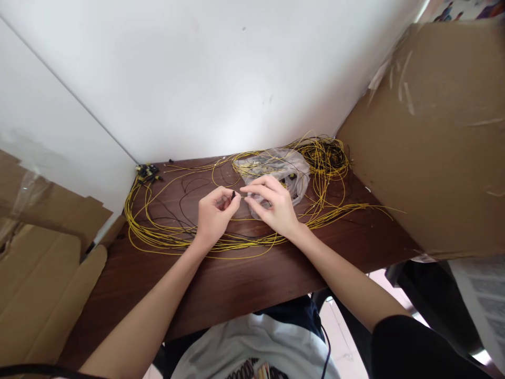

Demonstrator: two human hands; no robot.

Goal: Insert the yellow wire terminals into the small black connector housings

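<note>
My left hand (214,213) is closed in a pinch on a small black connector (233,195) above the middle of the table. Just right of it, my right hand (276,206) has thumb and fingertips drawn together around a thin wire end, too small to make out well. The two sets of fingertips almost meet. Beneath both wrists runs a loose bundle of yellow and black wires (236,244). Behind my right hand lies a clear plastic bag (302,176) with small black and yellow pieces in it, partly hidden by that hand.
A tangled heap of wires (329,158) lies at the back right. Black connectors (147,172) are piled at the back left corner. Cardboard (434,142) stands along the right side, with more cardboard (43,295) at left. A white wall (221,79) closes off the back.
</note>
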